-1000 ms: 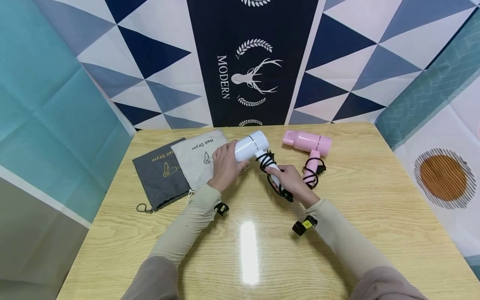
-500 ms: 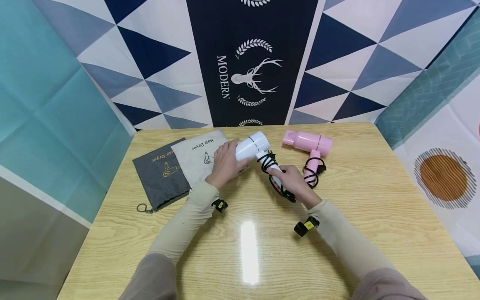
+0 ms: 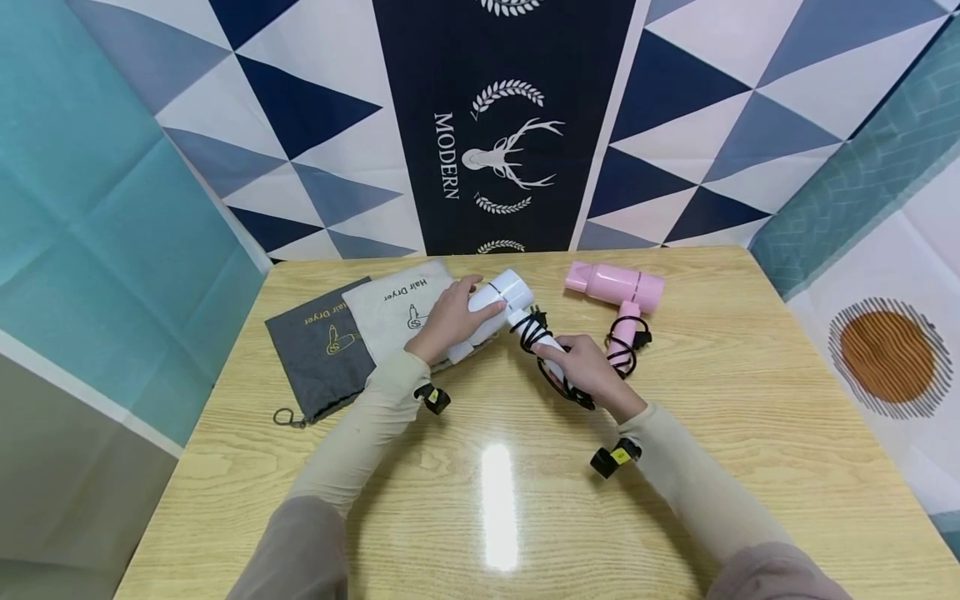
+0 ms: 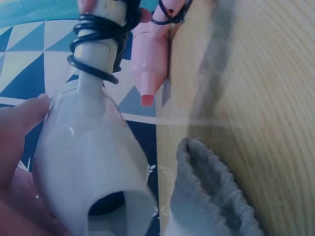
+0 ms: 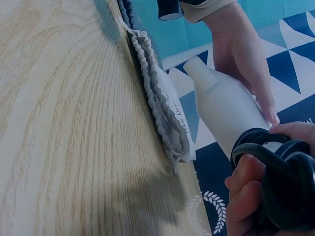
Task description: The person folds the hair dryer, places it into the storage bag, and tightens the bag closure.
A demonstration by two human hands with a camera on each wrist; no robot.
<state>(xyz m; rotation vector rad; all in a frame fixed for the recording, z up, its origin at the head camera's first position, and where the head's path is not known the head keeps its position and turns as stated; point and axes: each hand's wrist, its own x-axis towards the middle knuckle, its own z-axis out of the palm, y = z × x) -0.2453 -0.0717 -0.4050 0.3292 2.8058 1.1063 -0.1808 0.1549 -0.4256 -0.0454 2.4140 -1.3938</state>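
Observation:
A white hair dryer (image 3: 513,293) is held up between both hands at the back middle of the table. My left hand (image 3: 446,320) grips its barrel, with the thumb on the near side and the fingers on the far side. In the left wrist view the open nozzle (image 4: 133,206) faces the camera. My right hand (image 3: 588,367) grips the handle, which has a black cord (image 3: 534,330) wound around it. Below the barrel lies a light grey drawstring bag (image 3: 390,308) printed "Hair Dryer"; its gathered mouth (image 5: 160,108) shows in the right wrist view.
A dark grey bag (image 3: 322,354) lies left of the light one, partly under it, with a cord loop (image 3: 288,417) at its near corner. Right of the hands lies a pink hair dryer (image 3: 618,285) with its cord wound. A patterned cloth wall (image 3: 510,167) stands behind the wooden table (image 3: 420,500).
The white hair dryer has tilted, its nozzle swinging toward the near left and showing below my left hand. My left hand has shifted slightly left. The right hand keeps its hold, barely moving.

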